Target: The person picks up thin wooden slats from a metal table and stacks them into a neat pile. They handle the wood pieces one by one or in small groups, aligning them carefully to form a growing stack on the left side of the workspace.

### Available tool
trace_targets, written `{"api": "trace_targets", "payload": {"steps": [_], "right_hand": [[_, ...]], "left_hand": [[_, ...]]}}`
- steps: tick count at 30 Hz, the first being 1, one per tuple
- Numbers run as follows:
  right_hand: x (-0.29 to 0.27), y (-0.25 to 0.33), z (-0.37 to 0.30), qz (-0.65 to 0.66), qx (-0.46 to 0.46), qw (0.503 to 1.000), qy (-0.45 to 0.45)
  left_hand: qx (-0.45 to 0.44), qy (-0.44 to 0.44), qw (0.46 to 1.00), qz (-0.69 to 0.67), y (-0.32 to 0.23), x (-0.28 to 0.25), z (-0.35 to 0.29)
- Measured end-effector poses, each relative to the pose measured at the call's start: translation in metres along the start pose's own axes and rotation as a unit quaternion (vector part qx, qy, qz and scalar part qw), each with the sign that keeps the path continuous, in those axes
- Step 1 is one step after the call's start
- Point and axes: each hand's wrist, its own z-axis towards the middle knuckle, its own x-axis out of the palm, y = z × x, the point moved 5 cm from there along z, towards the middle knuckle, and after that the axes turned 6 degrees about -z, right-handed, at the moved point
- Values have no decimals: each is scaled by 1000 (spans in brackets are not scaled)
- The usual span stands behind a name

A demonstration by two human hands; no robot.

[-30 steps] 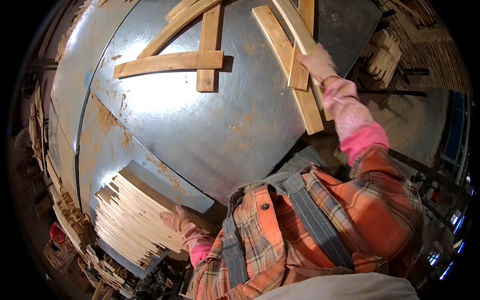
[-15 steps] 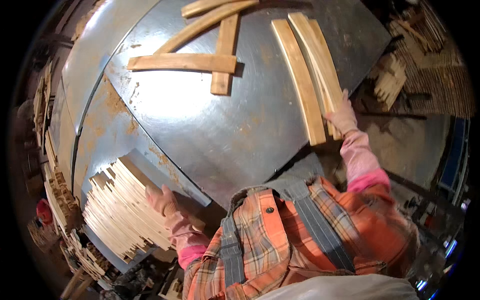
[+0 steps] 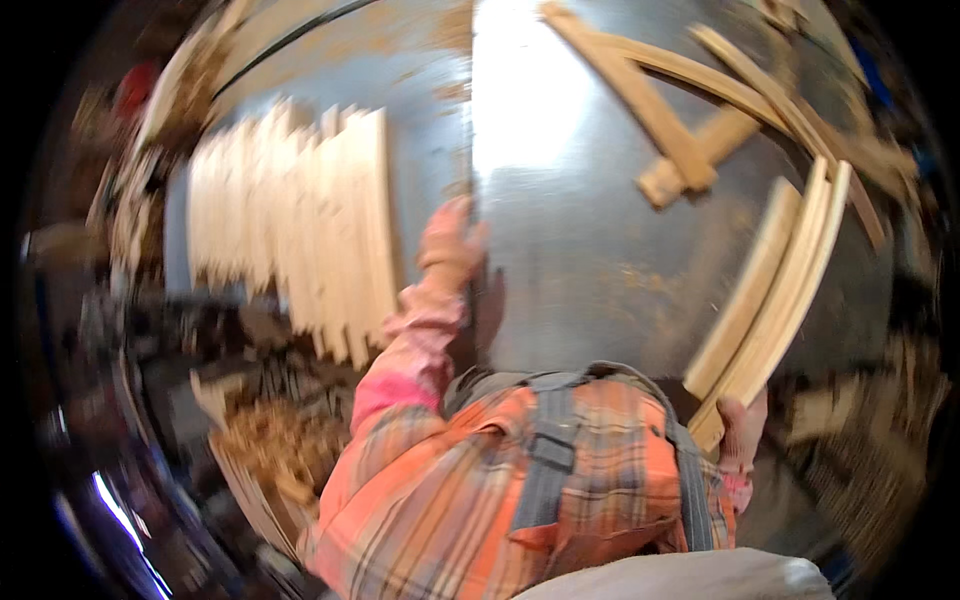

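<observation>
My right hand [image 3: 742, 430], in a pinkish work glove, is closed on the near end of a pair of long, slightly curved wooden slats [image 3: 790, 300] at the table's front edge. Another curved slat [image 3: 748, 285] lies alongside them on their left. My left hand [image 3: 450, 245], gloved too and a little blurred, is open over the metal tabletop [image 3: 560, 270], by a seam between two sheets. It holds nothing. To its left, a wide row of thin pale wooden strips [image 3: 300, 220] lies side by side, partly past the front edge.
Several curved wooden boards [image 3: 650, 110] lie crossed on the far right of the table. Below the front edge at left is a heap of wood scraps [image 3: 285, 440]. More stacked wood [image 3: 170, 110] stands at the far left.
The view has turned left. My left hand has left the edge of the strip row for the bare metal. My right hand is still at the slats' near end, now closer to my body.
</observation>
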Motion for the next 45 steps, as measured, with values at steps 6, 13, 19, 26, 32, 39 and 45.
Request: {"api": "trace_targets", "payload": {"steps": [6, 13, 19, 26, 32, 39, 45], "right_hand": [[204, 40, 57, -55, 55, 942, 327], [478, 17, -24, -233, 0, 794, 561], [490, 85, 5, -376, -284, 622, 626], [184, 178, 299, -541, -181, 821, 17], [-5, 170, 457, -658, -92, 734, -139], [-16, 102, 497, -678, -100, 726, -51], [-23, 121, 500, -270, -182, 943, 65]], "left_hand": [[-155, -64, 985, -38, 58, -66, -39], [-155, -101, 981, 59, 79, -75, -18], [-232, 35, 954, 185, 92, -70, -13], [-258, 6, 960, 112, 56, -89, 0], [-195, -78, 964, -160, -14, 10, 79], [-277, -1, 954, -117, -165, 148, 184], [-296, -43, 952, -72, -220, 192, 229]]}}
